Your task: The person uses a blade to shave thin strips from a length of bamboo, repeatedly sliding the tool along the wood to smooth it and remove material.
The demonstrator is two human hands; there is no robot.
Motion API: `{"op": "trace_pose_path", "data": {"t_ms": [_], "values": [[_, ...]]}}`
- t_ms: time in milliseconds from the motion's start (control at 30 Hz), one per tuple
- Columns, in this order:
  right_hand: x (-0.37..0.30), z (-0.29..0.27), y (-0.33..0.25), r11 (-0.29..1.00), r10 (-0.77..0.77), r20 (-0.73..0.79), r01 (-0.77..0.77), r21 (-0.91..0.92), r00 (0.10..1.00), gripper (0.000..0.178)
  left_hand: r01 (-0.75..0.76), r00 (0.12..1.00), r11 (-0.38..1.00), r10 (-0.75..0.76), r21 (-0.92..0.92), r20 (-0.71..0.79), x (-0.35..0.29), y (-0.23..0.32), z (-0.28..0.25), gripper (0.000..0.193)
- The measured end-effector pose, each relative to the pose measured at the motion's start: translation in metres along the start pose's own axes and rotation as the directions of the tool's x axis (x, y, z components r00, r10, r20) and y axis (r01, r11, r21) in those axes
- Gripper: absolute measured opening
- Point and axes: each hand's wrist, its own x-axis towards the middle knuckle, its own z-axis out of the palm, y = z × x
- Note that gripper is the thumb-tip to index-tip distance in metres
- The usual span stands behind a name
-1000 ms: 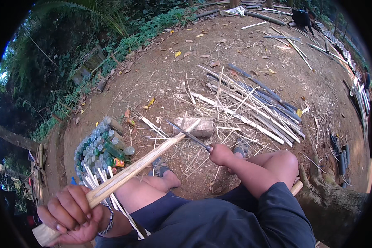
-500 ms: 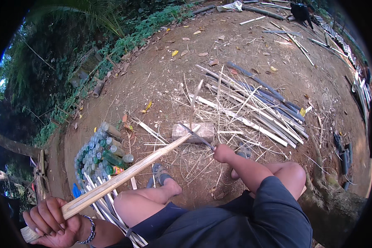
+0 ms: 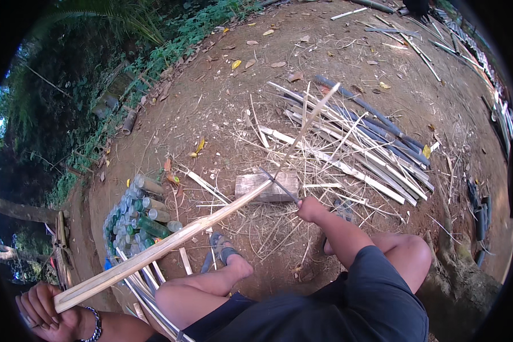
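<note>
My left hand is closed around the near end of a long pale bamboo strip at the lower left. The strip slopes up to a short wooden block on the ground between my feet. My right hand grips a knife, its handle mostly hidden by the fingers. The dark blade crosses the strip's far end above the block. Beyond the blade, a thinner split length of bamboo rises up and to the right, continuing from the strip.
Split bamboo pieces and dark poles lie in a pile right of the block, among shavings. Glass bottles are heaped at left. More strips rest beside my left leg. A tree root stands at right.
My left hand has moved down and left, drawing the bamboo strip back. The split length beyond the blade now shows longer and leans farther right. The knife has shifted slightly toward me.
</note>
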Motion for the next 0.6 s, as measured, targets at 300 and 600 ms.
{"op": "trace_pose_path", "data": {"t_ms": [300,600], "values": [[0.003,0.048,-0.005,0.969,-0.037,-0.108,0.062,0.24,0.993,0.024,0.074,0.993,0.997,-0.077,-0.028,-0.09,0.011,0.007,-0.034,0.031],[0.019,0.055,0.012,0.782,0.125,0.138,-0.183,0.595,0.983,0.023,-0.055,0.993,0.996,0.062,0.066,-0.103,-0.009,0.005,-0.043,0.058]]}}
